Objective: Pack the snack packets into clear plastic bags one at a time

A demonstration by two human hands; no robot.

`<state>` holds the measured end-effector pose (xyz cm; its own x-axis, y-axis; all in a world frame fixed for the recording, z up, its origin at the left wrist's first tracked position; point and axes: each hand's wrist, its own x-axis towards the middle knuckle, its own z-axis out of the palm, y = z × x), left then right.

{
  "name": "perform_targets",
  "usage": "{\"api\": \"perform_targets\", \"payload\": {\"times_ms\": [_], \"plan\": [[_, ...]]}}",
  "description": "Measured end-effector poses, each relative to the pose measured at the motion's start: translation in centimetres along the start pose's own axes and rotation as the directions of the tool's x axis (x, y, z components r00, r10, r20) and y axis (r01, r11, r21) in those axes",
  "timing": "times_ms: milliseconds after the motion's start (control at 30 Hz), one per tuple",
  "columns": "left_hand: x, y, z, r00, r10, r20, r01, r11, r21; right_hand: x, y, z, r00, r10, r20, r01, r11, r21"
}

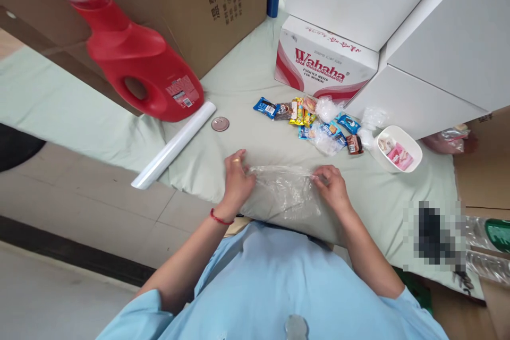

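Note:
A clear plastic bag (285,194) is stretched between my two hands at the near edge of the cloth-covered surface. My left hand (238,180) pinches its left upper corner, and a ring and a red cord bracelet show on that arm. At the opposite corner, my right hand (331,186) grips the bag between thumb and fingers. The bag looks thin and crumpled, with nothing visible inside. Beyond it lie several small wrapped snacks, among them a blue packet (266,108), a yellow packet (297,111) and a brown packet (354,144), mixed with crumpled clear plastic (327,109).
A white bowl (415,155) holding a pink packet stands right of the snacks. A Wahaha carton (324,64) sits behind them. On the left are a white roll (175,146), a round tin-like disc (220,124) and a large red jug (139,58). Plastic bottles (484,234) lie at right.

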<state>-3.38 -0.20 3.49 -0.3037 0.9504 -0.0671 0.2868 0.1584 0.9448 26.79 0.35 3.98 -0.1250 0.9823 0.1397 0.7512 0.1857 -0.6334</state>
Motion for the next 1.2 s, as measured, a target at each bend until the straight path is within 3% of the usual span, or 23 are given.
{"api": "perform_targets", "payload": {"times_ms": [67, 100, 167, 233, 267, 300, 333, 433, 533, 600, 767, 933, 1000, 1200], "plan": [[-0.9, 0.8, -0.2, 0.971, 0.218, -0.095, -0.197, 0.962, 0.190, -1.0, -1.0, -0.4, 0.999, 0.043, 0.009, -0.043, 0.999, 0.025], [-1.4, 1.3, -0.3, 0.949, 0.312, -0.042, -0.293, 0.924, 0.244, -1.5, -1.5, -0.5, 0.998, 0.062, 0.014, -0.062, 0.998, 0.032], [-2.2, 2.0, -0.3, 0.874, 0.420, 0.245, -0.471, 0.856, 0.211, -2.3, -2.5, -0.4, 0.995, 0.097, 0.036, -0.099, 0.993, 0.059], [-2.6, 2.1, -0.3, 0.714, 0.433, 0.550, -0.557, 0.827, 0.072, -2.9, -3.2, 0.0, 0.988, 0.140, 0.063, -0.146, 0.984, 0.102], [-2.6, 1.9, -0.4, 0.645, 0.422, 0.637, -0.560, 0.828, 0.018, -3.2, -3.4, 0.1, 0.983, 0.170, 0.075, -0.178, 0.976, 0.124], [-2.4, 1.6, -0.6, 0.608, 0.410, 0.680, -0.552, 0.834, -0.009, -3.4, -3.5, 0.2, 0.975, 0.204, 0.083, -0.215, 0.966, 0.146], [-2.2, 1.1, -0.8, 0.600, 0.400, 0.693, -0.543, 0.840, -0.014, -3.5, -3.5, 0.2, 0.966, 0.241, 0.091, -0.254, 0.952, 0.171], [-1.3, -0.3, -2.0, 0.611, 0.366, 0.702, -0.536, 0.844, 0.027, -3.8, -2.9, -0.2, 0.917, 0.346, 0.199, -0.393, 0.870, 0.299], [-0.7, -1.1, -3.2, 0.598, 0.332, 0.729, -0.525, 0.850, 0.044, -3.9, -2.2, -0.9, 0.845, 0.383, 0.374, -0.525, 0.728, 0.442], [-0.7, -1.2, -3.6, 0.588, 0.331, 0.738, -0.520, 0.854, 0.031, -3.8, -1.9, -1.3, 0.829, 0.394, 0.397, -0.555, 0.671, 0.492], [-1.4, -1.2, -3.7, 0.580, 0.327, 0.746, -0.488, 0.873, -0.004, -3.0, -1.3, -2.1, 0.875, 0.429, 0.225, -0.479, 0.701, 0.528], [-1.5, -1.6, -1.9, 0.777, 0.241, 0.581, -0.353, 0.931, 0.087, -2.4, -0.6, -2.6, 0.887, 0.449, 0.106, -0.437, 0.747, 0.501], [-1.5, -1.7, -0.8, 0.811, 0.233, 0.537, -0.346, 0.931, 0.118, -2.4, -0.5, -2.7, 0.885, 0.453, 0.109, -0.443, 0.744, 0.501], [-1.2, -1.7, 0.0, 0.784, 0.277, 0.556, -0.384, 0.919, 0.084, -2.4, 0.3, -3.4, 0.831, 0.551, 0.073, -0.505, 0.695, 0.512]]}}
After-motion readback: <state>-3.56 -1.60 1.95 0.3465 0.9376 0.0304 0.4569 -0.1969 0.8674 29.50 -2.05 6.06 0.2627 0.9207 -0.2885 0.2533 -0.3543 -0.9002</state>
